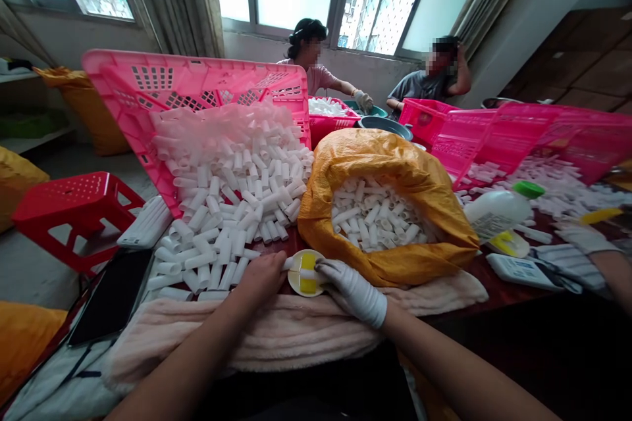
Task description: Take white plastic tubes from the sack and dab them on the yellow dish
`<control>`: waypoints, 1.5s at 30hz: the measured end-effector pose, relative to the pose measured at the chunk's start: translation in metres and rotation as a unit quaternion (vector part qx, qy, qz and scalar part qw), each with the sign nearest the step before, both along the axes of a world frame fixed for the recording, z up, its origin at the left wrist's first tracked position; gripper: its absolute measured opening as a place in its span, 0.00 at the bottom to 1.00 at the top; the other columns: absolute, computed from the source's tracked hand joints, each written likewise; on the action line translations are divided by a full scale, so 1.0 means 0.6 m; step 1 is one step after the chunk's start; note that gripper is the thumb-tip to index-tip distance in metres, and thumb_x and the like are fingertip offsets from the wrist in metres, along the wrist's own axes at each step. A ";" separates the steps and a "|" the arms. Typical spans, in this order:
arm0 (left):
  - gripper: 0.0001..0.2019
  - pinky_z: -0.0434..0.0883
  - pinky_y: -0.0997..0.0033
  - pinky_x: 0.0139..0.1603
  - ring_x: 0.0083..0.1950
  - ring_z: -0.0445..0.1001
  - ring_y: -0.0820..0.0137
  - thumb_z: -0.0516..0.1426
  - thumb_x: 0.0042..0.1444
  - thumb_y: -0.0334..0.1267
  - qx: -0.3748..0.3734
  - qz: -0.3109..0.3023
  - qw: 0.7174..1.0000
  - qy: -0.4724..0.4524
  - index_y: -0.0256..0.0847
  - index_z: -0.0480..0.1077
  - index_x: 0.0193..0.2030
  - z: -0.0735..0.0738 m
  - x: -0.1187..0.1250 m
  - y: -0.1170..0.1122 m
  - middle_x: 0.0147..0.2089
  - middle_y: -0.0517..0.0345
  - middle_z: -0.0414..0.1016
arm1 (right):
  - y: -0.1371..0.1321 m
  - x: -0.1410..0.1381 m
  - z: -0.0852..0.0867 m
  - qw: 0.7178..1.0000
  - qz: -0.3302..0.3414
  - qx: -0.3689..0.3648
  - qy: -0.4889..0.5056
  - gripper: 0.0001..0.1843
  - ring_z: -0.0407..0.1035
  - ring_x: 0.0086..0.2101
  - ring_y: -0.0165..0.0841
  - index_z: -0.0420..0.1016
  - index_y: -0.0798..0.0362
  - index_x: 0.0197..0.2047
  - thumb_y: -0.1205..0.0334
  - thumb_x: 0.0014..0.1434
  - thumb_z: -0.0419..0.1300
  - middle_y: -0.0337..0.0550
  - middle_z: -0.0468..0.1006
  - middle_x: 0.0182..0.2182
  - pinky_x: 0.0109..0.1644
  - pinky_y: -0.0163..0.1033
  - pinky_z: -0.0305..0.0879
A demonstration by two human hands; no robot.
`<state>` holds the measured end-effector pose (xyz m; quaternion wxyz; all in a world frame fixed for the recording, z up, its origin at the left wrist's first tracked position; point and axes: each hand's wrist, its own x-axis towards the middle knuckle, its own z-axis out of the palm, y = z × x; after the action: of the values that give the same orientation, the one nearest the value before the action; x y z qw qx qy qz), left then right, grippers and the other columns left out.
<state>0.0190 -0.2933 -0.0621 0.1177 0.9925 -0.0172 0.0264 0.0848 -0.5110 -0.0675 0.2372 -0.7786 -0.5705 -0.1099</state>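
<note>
My bare left hand (263, 277) is closed, with the end of a short white plastic tube (288, 264) showing at its fingertips, left of a small round dish (299, 288). A yellow sponge pad (309, 285) lies in the dish. My right hand (351, 291), in a white glove with darkened fingertips, pinches another white tube (307, 273) that lies across the pad. Beyond my left hand spreads a heap of white tubes (237, 197). More tubes (378, 214) fill an open orange woven sack (390, 270) beyond my right hand.
A tilted pink crate (197, 69) backs the heap. A pink towel (257, 335) lines the table edge. A dark tablet (111, 296) lies left, near a red stool (74, 210). Right are a green-capped bottle (501, 210) and another person's gloved hand (585, 237). Two people sit opposite.
</note>
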 end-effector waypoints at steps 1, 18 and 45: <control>0.07 0.63 0.71 0.39 0.40 0.72 0.66 0.48 0.56 0.38 0.000 0.000 1.000 -0.001 0.40 0.64 0.38 0.000 0.000 0.000 0.38 0.53 0.74 | 0.001 -0.002 0.000 1.000 -0.017 0.006 -0.001 0.16 0.66 0.44 0.37 0.65 0.55 0.52 0.69 0.60 0.51 0.51 0.71 0.47 0.47 0.44 0.67; 0.08 0.63 0.72 0.38 0.37 0.70 0.69 0.49 0.56 0.40 -0.067 -0.057 0.994 -0.060 0.41 0.66 0.38 0.030 -0.017 -0.015 0.34 0.57 0.72 | 0.036 -0.019 0.043 0.916 0.014 0.297 0.269 0.10 0.67 0.44 0.32 0.66 0.48 0.44 0.68 0.59 0.53 0.43 0.70 0.43 0.51 0.40 0.65; 0.13 0.64 0.62 0.48 0.46 0.68 0.62 0.48 0.55 0.34 0.052 0.048 0.997 0.023 0.38 0.71 0.41 0.044 -0.081 0.052 0.41 0.47 0.69 | -0.327 -0.152 -0.029 0.791 -0.531 0.049 0.298 0.17 0.74 0.35 0.43 0.73 0.47 0.35 0.46 0.47 0.57 0.45 0.79 0.33 0.36 0.41 0.71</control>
<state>-0.0296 -0.2622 -0.0359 0.0652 0.9973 0.0314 0.0084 -0.0061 -0.7070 -0.0851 0.3380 -0.9403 0.0383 -0.0090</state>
